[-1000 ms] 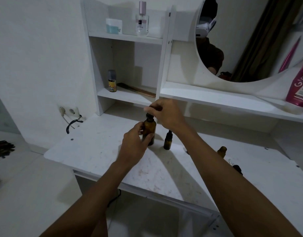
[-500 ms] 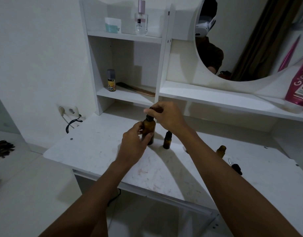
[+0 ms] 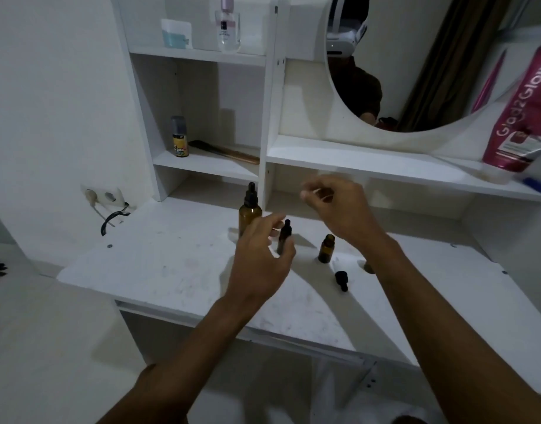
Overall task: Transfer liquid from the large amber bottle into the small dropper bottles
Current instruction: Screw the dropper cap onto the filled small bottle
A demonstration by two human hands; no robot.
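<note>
- Top shelf: clear perfume bottle (image 3: 228, 29) with a pink cap, beside a white-and-teal box (image 3: 176, 33).
- Middle shelf: small can (image 3: 180, 137) with a yellow label; brown comb (image 3: 225, 152) lying just right of it.
- Round mirror (image 3: 416, 71) above the long shelf.
- Pink "Glad2Glow" tube (image 3: 520, 117), cap-down, far right.
- Wall socket (image 3: 102, 195), with black cable (image 3: 113, 221) below.

Large amber bottle (image 3: 250, 215), capped, upright; capped small dropper bottle (image 3: 285, 232) at its 4 o'clock, perhaps touching blurred left hand (image 3: 260, 261).
</note>
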